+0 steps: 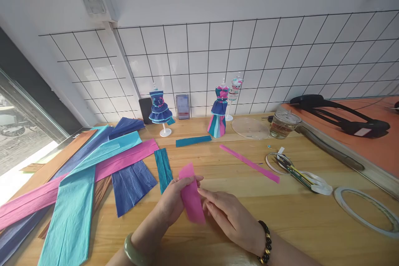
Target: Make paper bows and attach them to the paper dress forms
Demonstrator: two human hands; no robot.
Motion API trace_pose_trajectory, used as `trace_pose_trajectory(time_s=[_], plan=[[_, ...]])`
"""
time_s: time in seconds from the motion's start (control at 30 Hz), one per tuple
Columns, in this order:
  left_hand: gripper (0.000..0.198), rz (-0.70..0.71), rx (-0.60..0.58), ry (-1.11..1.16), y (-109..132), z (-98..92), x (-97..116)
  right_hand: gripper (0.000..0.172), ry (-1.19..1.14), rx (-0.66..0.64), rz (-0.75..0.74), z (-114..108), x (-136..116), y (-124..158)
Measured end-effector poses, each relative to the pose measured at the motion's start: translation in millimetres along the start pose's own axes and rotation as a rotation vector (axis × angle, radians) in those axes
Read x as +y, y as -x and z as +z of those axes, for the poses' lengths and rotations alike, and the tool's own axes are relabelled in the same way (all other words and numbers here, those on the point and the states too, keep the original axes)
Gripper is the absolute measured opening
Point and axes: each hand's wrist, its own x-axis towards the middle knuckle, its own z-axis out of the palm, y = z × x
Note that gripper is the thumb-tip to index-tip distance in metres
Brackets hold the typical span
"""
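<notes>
A piece of pink crepe paper [192, 199] is held up over the wooden table, tilted a little. My left hand [174, 199] grips it by the middle, thumb across the front. At its right edge, my right hand [229, 216] has its thumb and fingertips drawn together in a pinch, close to or on the paper; the exact contact is hard to make out. Near the hands lie a teal pleated strip [163, 170], a flat teal strip [193, 141] and a narrow pink strip [249, 163].
Crepe paper sheets [77, 191] overlap at the left. Small dress forms [160, 106] in paper dresses and a phone [183, 107] stand along the tiled wall. At the right are a lidded glass cup [284, 125], scissors [296, 174] and a tape roll [368, 212].
</notes>
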Motion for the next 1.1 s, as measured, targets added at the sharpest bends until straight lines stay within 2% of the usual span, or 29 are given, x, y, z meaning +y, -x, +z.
trace_pose_trajectory(time_s=[0.2, 0.33, 0.53, 0.73, 0.9, 1.1], plan=[[0.024, -0.072, -0.062, 0.012, 2.1, 1.8, -4.0, 0.042, 0.096, -0.074, -0.056, 6.4, 7.7, 1.1], [0.026, -0.105, -0.058, 0.016, 3.6, 2.6, -3.5, 0.038, 0.121, -0.061, -0.091, 9.2, 11.2, 0.4], [0.025, -0.113, -0.070, 0.002, 1.6, 0.5, -5.3, 0.032, -0.005, -0.037, -0.113, 6.1, 10.7, -0.8], [0.028, -0.078, -0.165, 0.077, -1.3, -3.1, -4.6, 0.028, -0.082, -0.043, -0.100, 5.3, 9.2, -1.8], [0.031, -0.082, -0.132, 0.139, -0.4, -2.4, -0.1, 0.021, -0.141, -0.035, -0.089, 4.4, 5.0, -3.0], [0.030, -0.096, -0.125, 0.191, -0.5, -0.6, 2.0, 0.022, -0.144, -0.062, -0.023, 3.9, 2.1, -2.5]])
